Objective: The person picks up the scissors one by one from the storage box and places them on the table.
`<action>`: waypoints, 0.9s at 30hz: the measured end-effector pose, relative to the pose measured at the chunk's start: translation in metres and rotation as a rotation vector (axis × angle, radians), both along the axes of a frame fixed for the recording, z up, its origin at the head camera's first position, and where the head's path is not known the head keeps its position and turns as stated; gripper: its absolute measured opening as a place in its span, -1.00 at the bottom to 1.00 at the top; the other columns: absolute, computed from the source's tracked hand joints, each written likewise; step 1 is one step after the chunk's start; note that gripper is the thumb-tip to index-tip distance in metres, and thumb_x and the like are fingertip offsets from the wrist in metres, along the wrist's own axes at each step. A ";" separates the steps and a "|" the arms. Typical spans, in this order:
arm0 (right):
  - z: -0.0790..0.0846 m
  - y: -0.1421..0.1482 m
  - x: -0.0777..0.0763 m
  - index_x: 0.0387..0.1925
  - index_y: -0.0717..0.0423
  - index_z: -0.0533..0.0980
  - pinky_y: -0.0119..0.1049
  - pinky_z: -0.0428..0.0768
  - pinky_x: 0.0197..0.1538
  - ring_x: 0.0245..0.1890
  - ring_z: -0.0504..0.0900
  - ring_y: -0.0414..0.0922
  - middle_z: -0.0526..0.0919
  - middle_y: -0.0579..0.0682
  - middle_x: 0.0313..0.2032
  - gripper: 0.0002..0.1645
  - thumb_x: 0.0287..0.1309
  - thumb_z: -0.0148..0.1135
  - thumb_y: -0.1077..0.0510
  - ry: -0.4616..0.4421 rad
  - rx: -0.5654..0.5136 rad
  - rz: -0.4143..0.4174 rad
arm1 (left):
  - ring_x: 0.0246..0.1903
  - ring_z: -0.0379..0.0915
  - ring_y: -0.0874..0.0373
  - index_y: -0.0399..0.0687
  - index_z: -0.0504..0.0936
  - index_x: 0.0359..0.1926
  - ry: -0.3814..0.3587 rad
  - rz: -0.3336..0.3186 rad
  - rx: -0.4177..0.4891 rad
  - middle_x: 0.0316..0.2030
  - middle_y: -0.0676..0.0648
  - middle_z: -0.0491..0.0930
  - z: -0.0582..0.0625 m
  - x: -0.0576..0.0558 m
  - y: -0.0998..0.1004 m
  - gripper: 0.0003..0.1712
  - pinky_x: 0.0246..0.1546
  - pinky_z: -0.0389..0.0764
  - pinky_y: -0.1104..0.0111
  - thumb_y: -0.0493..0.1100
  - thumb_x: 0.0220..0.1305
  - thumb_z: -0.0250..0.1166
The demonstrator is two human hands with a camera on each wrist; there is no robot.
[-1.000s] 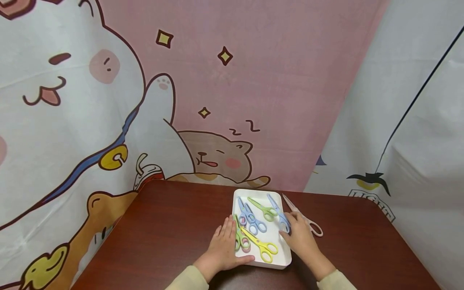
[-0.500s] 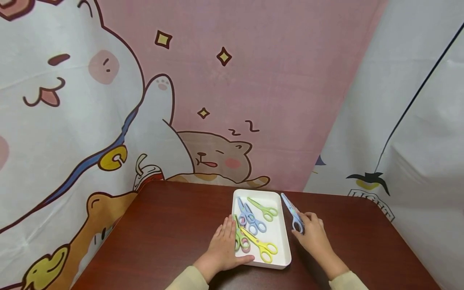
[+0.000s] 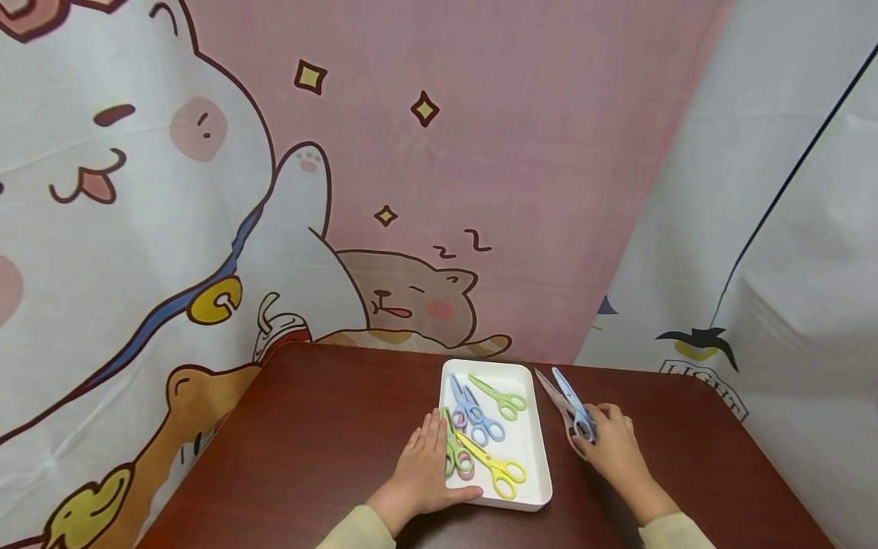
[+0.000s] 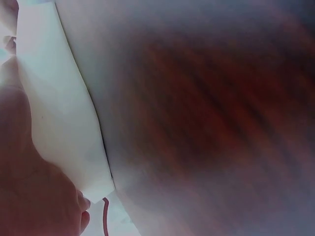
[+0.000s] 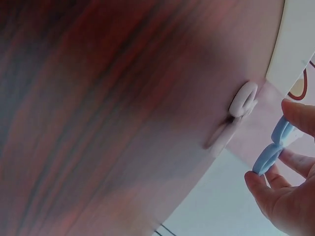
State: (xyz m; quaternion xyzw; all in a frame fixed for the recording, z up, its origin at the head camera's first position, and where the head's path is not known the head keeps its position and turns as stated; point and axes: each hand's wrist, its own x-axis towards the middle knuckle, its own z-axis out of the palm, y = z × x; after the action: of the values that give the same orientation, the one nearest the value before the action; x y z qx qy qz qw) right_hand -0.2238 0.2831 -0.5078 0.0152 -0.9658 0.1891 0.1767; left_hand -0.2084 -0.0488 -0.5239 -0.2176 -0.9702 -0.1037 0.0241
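My right hand [image 3: 620,451] pinches a pair of blue scissors [image 3: 571,393] by the handle loops, just right of the tray. The right wrist view shows fingertips on both blue loops [image 5: 268,158]. Pink scissors [image 3: 552,392] lie on the table between the tray and the blue pair; that hand partly covers their handles. My left hand [image 3: 424,473] rests along the left wall of the white tray [image 3: 538,476], fingers straight, thumb out over the near rim. In the tray are yellow scissors [image 3: 495,462], green scissors [image 3: 506,398] and blue scissors [image 3: 484,421], with more green and pink loops near my left hand.
The dark reddish-brown table [image 3: 329,427] extends on both sides of the tray. Behind it hangs a cloth [image 3: 535,191] printed with cartoon animals, close to the table's far edge.
My right hand has lifted the blue scissors from the tray's right side and carried them rightward, past the pink pair. The left hand and tray have stayed put.
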 end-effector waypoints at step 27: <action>-0.005 0.052 -0.006 0.08 0.49 0.38 0.20 0.37 -0.19 -0.15 0.34 0.43 0.32 0.52 -0.03 -0.25 -0.13 0.44 0.18 -0.088 0.019 -0.047 | 0.45 -0.14 -0.08 -0.31 -0.03 0.44 -0.026 0.012 -0.041 0.46 -0.29 -0.11 0.009 0.002 0.001 0.45 0.38 0.10 0.11 0.72 -0.17 -0.02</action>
State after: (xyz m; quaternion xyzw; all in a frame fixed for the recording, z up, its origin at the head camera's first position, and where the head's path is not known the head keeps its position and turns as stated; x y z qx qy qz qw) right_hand -0.2302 0.3351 -0.5128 -0.0143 -0.9745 0.1763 0.1384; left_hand -0.2061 -0.0478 -0.5151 -0.2111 -0.9736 -0.0863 0.0075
